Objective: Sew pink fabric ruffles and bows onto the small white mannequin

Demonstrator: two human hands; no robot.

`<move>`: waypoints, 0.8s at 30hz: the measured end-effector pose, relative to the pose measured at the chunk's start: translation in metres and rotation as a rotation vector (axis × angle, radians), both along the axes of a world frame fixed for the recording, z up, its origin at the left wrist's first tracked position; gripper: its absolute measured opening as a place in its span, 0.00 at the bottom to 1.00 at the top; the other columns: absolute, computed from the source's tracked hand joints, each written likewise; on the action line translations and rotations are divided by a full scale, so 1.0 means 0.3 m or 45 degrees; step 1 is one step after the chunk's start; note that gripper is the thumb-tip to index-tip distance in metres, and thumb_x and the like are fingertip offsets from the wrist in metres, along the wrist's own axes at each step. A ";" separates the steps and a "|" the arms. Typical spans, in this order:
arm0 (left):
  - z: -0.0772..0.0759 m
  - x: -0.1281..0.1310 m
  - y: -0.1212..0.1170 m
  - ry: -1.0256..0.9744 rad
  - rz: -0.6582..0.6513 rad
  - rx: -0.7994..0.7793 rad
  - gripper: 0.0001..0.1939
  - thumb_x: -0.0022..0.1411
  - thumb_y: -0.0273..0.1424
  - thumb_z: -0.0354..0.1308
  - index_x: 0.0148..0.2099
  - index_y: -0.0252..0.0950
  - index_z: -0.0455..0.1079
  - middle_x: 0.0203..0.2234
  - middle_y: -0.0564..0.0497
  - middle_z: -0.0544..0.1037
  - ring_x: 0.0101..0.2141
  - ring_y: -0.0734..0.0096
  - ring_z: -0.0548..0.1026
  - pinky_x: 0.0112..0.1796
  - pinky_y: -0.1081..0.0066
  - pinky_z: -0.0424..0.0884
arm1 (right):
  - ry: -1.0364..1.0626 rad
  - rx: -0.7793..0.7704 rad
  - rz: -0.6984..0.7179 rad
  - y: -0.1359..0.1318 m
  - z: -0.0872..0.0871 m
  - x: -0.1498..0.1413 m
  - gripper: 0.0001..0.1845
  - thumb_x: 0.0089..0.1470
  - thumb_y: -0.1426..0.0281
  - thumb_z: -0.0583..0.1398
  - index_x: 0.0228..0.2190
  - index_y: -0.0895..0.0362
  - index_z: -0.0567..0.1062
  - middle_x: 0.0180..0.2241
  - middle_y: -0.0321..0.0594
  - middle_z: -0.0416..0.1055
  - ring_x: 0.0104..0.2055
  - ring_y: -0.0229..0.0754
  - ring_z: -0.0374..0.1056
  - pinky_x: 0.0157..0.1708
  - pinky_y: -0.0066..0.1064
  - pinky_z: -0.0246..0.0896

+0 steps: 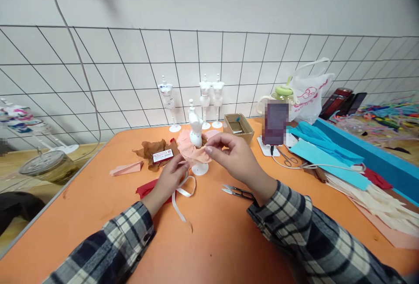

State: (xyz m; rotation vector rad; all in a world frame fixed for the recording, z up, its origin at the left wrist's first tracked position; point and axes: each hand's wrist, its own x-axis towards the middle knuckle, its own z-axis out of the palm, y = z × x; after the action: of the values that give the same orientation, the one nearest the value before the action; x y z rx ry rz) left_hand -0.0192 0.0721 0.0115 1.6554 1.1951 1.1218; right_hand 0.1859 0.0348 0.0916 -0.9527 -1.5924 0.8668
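Observation:
A small white dress-form mannequin (195,127) stands upright on its round base, wearing a ruffled peach crepe-paper skirt (186,147) around its lower body. At the skirt's right front edge, the thumb and forefinger of my right hand (236,158) are pinched on the peach paper. My left hand (170,180) is closed at the skirt's lower left edge, its fingertips together on the paper. A white ribbon (178,205) lies in loops beside my left hand. Red crepe paper (146,188) shows partly from beneath that hand.
Thread snips (237,191) lie near my right wrist. Brown crepe paper (150,153) with a small box (163,156) on it is left. Behind stand several mannequins (205,96), a cardboard box (247,132) and a phone (275,123). Blue paper (327,148) and scissors (288,159) lie right.

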 end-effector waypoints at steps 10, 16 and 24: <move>-0.061 0.050 0.049 0.262 -0.028 0.235 0.13 0.57 0.33 0.57 0.45 0.40 0.74 0.42 0.49 0.80 0.49 0.55 0.73 0.50 0.61 0.67 | -0.088 -0.072 -0.096 0.107 -0.073 -0.036 0.05 0.49 0.68 0.63 0.28 0.56 0.78 0.28 0.37 0.75 0.29 0.37 0.67 0.27 0.28 0.61; -0.060 0.059 0.068 0.266 -0.041 0.268 0.15 0.56 0.32 0.59 0.47 0.43 0.75 0.42 0.51 0.81 0.51 0.53 0.71 0.55 0.58 0.62 | -0.157 -0.103 -0.068 0.105 -0.075 -0.036 0.04 0.48 0.68 0.63 0.27 0.56 0.77 0.26 0.36 0.74 0.28 0.37 0.67 0.26 0.27 0.61; -0.059 0.056 0.064 0.198 -0.002 0.269 0.14 0.55 0.34 0.59 0.44 0.43 0.77 0.42 0.50 0.81 0.53 0.53 0.70 0.57 0.58 0.60 | -0.023 -0.110 -0.117 0.104 -0.093 -0.049 0.06 0.48 0.67 0.63 0.28 0.57 0.77 0.27 0.38 0.75 0.28 0.37 0.69 0.26 0.27 0.64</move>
State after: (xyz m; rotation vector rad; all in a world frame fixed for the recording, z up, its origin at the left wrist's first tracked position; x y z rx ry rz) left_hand -0.0024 0.0913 -0.0062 1.9336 1.2052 1.1687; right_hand 0.1714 0.0662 0.0637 -1.0890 -1.5246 0.8708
